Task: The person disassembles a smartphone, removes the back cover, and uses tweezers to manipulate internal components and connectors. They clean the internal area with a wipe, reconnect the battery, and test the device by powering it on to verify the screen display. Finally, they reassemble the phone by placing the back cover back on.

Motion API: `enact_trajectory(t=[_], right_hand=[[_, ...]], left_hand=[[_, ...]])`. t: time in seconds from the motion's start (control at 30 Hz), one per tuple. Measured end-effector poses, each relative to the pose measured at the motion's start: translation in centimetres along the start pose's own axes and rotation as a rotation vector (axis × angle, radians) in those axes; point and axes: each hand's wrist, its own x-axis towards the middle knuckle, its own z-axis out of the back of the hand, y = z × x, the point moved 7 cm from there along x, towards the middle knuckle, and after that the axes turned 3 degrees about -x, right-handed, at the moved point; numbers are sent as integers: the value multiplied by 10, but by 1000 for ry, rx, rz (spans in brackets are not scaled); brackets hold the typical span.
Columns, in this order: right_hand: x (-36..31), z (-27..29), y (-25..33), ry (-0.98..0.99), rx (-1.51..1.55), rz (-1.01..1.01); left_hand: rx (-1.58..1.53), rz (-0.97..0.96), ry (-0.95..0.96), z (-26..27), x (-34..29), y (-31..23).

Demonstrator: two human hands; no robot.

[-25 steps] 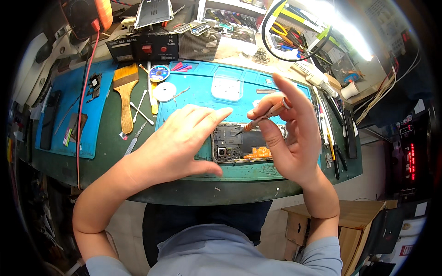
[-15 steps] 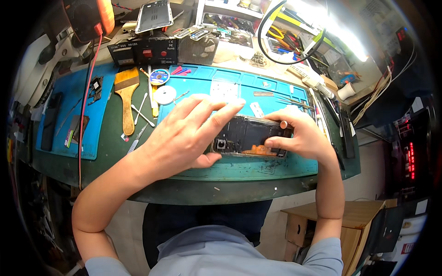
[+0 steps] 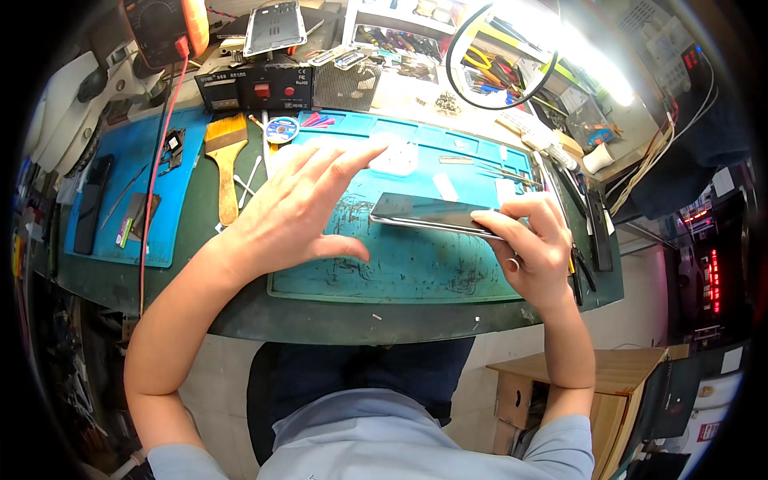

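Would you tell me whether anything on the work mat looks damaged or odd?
Yes, the blue mat bears dark, ragged marks left of the phone and toward its front edge, standing out against the blue.

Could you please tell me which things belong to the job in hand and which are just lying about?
Apparently in use:
thin black glass phone, tilted in the right hand
round-ended tool, mostly hidden in that hand
rectangular blue-green mat beneath

Apparently lying about:
yellow-bristled wooden brush
round blue-white spool
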Motion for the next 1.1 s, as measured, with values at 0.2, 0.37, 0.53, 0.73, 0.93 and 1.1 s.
enact_trajectory(t=[0.2,0.37,0.53,0.73,0.93,1.1], right_hand=[[-3,-4,-7,-8,-31,-38],[-5,-5,-6,-30,-45,9],[-10,2,-3,-91,-139,85],[-9,-1,-28,-94,75,-229],[-40,-17,-76,-56,464,-707],[-56,-29,-94,44,956,-986]], left_hand=[[-9,46,19,-6,-2,8],[-29,69,25,-10,-1,8],[-69,72,17,-13,0,9],[-28,111,34,-17,2,10],[-25,98,-96,-34,20,17],[180,102,-95,-51,45,6]])
